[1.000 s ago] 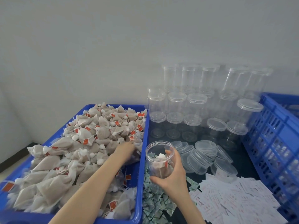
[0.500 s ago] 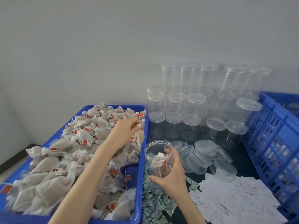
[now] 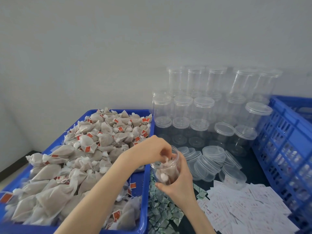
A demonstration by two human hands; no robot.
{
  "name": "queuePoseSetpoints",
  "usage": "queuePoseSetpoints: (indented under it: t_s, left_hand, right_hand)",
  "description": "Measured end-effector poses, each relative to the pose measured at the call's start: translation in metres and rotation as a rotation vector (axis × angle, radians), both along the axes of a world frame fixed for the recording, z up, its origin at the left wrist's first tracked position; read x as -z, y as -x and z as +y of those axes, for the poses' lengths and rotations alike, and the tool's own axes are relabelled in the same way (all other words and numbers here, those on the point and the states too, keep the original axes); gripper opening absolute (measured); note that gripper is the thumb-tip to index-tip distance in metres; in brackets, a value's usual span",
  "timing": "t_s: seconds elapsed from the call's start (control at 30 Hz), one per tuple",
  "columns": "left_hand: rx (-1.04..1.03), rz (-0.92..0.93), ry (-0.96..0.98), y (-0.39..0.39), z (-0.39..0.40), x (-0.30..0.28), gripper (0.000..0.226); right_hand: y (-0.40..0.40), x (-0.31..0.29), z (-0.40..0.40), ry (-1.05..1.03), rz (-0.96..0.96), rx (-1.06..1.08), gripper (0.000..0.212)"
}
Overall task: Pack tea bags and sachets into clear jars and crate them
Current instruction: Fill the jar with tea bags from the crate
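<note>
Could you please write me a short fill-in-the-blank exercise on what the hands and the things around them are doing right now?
1. The right hand grips the open ____ from its side.
2. The left hand lowers a tea bag into the jar's ____.
3. The heap of tea bags lies in a ____ tray.
4. The loose lids lie to the ____ of the held jar.

Missing words: jar; mouth; blue; right
</note>
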State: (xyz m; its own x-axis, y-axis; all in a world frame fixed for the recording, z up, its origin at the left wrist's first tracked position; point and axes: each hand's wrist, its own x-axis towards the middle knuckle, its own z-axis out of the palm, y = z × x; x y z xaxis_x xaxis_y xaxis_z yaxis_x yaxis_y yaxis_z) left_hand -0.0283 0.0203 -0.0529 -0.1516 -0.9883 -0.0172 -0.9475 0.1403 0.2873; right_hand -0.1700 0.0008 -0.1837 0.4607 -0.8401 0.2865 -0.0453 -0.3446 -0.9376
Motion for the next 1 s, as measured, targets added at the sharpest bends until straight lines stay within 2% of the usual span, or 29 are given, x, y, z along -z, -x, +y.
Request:
queuePoseSetpoints:
  t_s: [0.13, 0.23, 0.3, 0.37, 0.43, 0.5, 0.57, 0.63, 0.7, 0.8, 1.0]
  left_hand:
    - [0.085, -0.179, -0.054, 0.009, -0.007, 0.007, 0.016]
    - [0.1, -0.182, -0.116, 0.01, -0.008, 0.011, 0.02]
    - [0.106, -0.089, -0.131, 0.005, -0.007, 0.009, 0.021]
    - [0.082, 0.087, -0.113, -0.004, -0.004, 0.002, 0.02]
    - [-0.018, 0.279, -0.004, -0.02, -0.004, -0.004, 0.018]
    - [-0.18, 0.335, 0.171, -0.042, -0.011, -0.001, 0.017]
    - [-0.356, 0.134, 0.226, -0.064, -0.023, 0.013, 0.016]
    - [-0.471, -0.124, 0.097, -0.077, -0.036, 0.037, 0.022]
    - [-0.486, -0.142, -0.061, -0.082, -0.045, 0.065, 0.029]
    - [-0.47, -0.124, -0.178, -0.083, -0.05, 0.093, 0.029]
    - [-0.502, -0.179, -0.196, -0.092, -0.054, 0.107, 0.03]
  right_hand:
    - [0.001, 0.002, 0.003, -0.003, 0.001, -0.012, 0.109]
    - [0.003, 0.004, 0.005, -0.026, -0.007, -0.02, 0.11]
    - [0.004, 0.004, 0.005, -0.028, -0.011, -0.023, 0.111]
    - [0.004, 0.003, 0.004, -0.023, -0.014, -0.021, 0.109]
    - [0.006, 0.002, 0.001, -0.024, -0.026, -0.007, 0.107]
    - [0.008, 0.002, -0.002, -0.024, -0.044, 0.005, 0.104]
    - [0.01, 0.003, -0.004, -0.033, -0.051, 0.012, 0.101]
    - [0.01, 0.002, -0.005, -0.035, -0.06, 0.024, 0.1]
    - [0.011, 0.002, -0.005, -0.034, -0.064, 0.039, 0.098]
    - [0.012, 0.002, -0.004, -0.028, -0.066, 0.039, 0.097]
    - [0.017, 0.003, -0.006, -0.017, -0.046, 0.028, 0.099]
